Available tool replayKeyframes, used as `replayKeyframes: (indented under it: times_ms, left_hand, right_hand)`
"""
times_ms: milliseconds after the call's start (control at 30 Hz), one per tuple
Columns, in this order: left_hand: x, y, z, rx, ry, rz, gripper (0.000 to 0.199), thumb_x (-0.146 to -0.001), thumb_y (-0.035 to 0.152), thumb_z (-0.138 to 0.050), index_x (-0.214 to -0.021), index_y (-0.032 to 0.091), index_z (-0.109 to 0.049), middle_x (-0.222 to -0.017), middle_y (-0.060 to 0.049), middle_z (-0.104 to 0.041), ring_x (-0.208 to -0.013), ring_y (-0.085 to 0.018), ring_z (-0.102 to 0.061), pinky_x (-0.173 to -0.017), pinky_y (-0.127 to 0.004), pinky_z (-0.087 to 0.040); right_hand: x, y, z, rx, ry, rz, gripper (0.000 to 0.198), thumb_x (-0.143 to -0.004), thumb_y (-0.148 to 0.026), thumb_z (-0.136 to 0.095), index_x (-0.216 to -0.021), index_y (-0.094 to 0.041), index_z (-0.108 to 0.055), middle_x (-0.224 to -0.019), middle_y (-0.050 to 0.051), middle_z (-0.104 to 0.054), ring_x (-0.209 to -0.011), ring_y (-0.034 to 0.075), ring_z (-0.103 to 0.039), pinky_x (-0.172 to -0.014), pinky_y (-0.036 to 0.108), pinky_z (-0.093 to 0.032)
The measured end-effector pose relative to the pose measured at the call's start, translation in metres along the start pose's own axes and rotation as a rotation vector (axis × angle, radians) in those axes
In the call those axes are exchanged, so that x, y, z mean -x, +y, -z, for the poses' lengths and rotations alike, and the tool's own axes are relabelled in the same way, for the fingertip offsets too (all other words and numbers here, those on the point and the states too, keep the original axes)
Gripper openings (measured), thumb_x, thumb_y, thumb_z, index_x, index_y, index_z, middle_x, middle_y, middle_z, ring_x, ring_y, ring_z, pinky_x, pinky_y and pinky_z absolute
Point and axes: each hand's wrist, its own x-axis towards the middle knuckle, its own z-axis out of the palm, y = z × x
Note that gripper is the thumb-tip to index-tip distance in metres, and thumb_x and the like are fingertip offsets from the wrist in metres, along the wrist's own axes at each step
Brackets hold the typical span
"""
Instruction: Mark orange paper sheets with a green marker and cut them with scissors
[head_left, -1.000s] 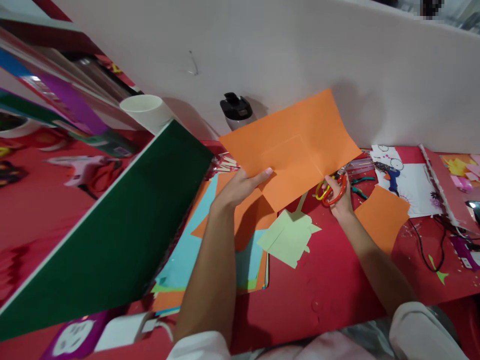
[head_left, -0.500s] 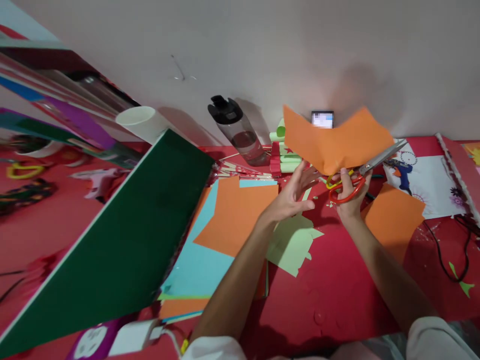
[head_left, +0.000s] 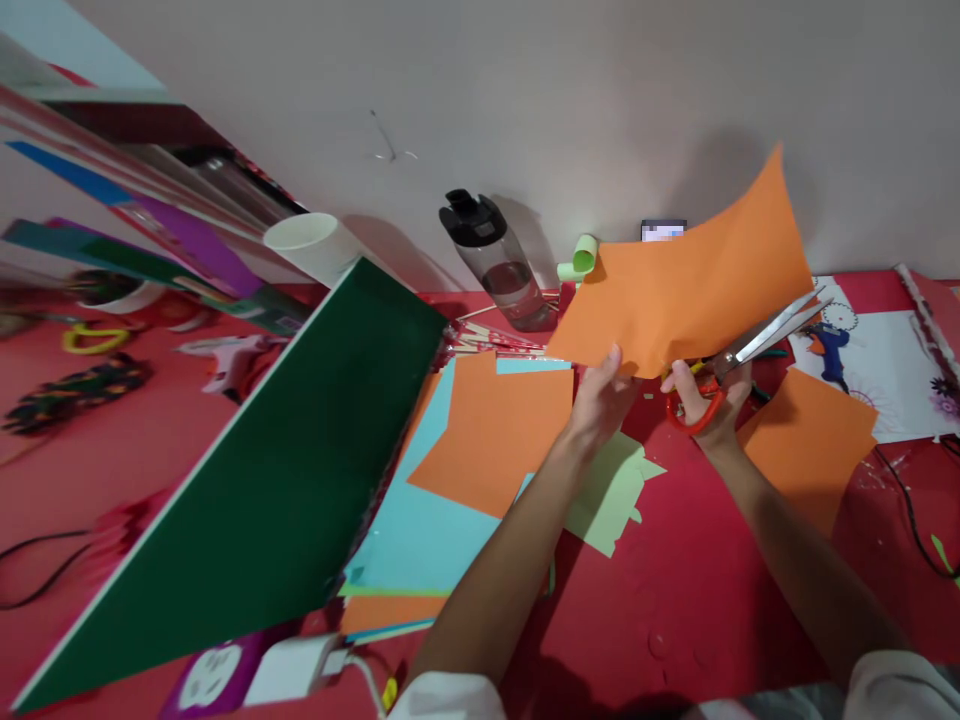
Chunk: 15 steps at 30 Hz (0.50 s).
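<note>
An orange sheet of paper (head_left: 675, 295) is held up over the red table, bent and tilted. My left hand (head_left: 602, 402) pinches its lower edge, thumb in front and the other fingers behind. In my right hand (head_left: 709, 400) is a pair of scissors (head_left: 757, 345) with red and yellow handles; the blades point up and to the right, slightly apart. The right fingers are also close to the sheet's lower edge, but contact there is unclear. Below the hands lies a cut light green paper (head_left: 611, 495). Another orange piece (head_left: 814, 440) rests beneath my right forearm.
Left of my arms are stacked coloured sheets (head_left: 427, 540) and a leaning green board (head_left: 262, 480). A water bottle (head_left: 499, 265) stands by the wall, near green paper rolls (head_left: 584, 255). A pink glue gun (head_left: 225, 360) lies far left, a blue glue gun (head_left: 831, 350) at right.
My left hand has gone from open beside the sheet to gripping its lower edge. The sheet has turned, its right corner now higher. The scissor blades have parted slightly.
</note>
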Motion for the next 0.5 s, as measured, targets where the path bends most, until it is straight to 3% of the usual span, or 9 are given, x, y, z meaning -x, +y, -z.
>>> replayKeyframes:
  times_ms: [133,267,500]
  left_hand:
    - [0.003,-0.002,-0.002,-0.091,0.077,-0.153,0.057,-0.077,0.056,-0.088,-0.122,0.023,-0.075,-0.12,-0.01,-0.08,-0.135,-0.034,-0.066,-0.115,-0.051,-0.052]
    - [0.003,-0.011,-0.001,-0.251,0.162,-0.315,0.056,-0.08,0.057,-0.088,-0.123,0.024,-0.074,-0.116,-0.01,-0.081,-0.135,-0.031,-0.067,-0.119,-0.047,-0.05]
    - [0.008,-0.017,-0.009,-0.522,0.175,-0.294,0.053,-0.085,0.066,-0.08,-0.117,0.023,-0.077,-0.11,-0.01,-0.082,-0.126,-0.031,-0.072,-0.116,-0.048,-0.053]
  right_hand:
    - [0.001,0.002,0.001,-0.011,-0.003,-0.033,0.031,-0.089,-0.029,-0.077,-0.105,-0.028,-0.051,-0.071,-0.008,-0.065,-0.046,0.013,-0.064,-0.049,0.028,-0.06]
    - [0.0,0.003,-0.001,-0.031,0.075,-0.12,0.036,-0.088,-0.027,-0.075,-0.115,-0.028,-0.051,-0.075,-0.008,-0.068,-0.045,0.012,-0.063,-0.047,0.025,-0.056]
    - [0.002,0.011,-0.003,-0.234,0.24,-0.248,0.037,-0.086,-0.036,-0.076,-0.113,-0.027,-0.053,-0.064,-0.011,-0.063,-0.042,0.012,-0.058,-0.043,0.024,-0.049]
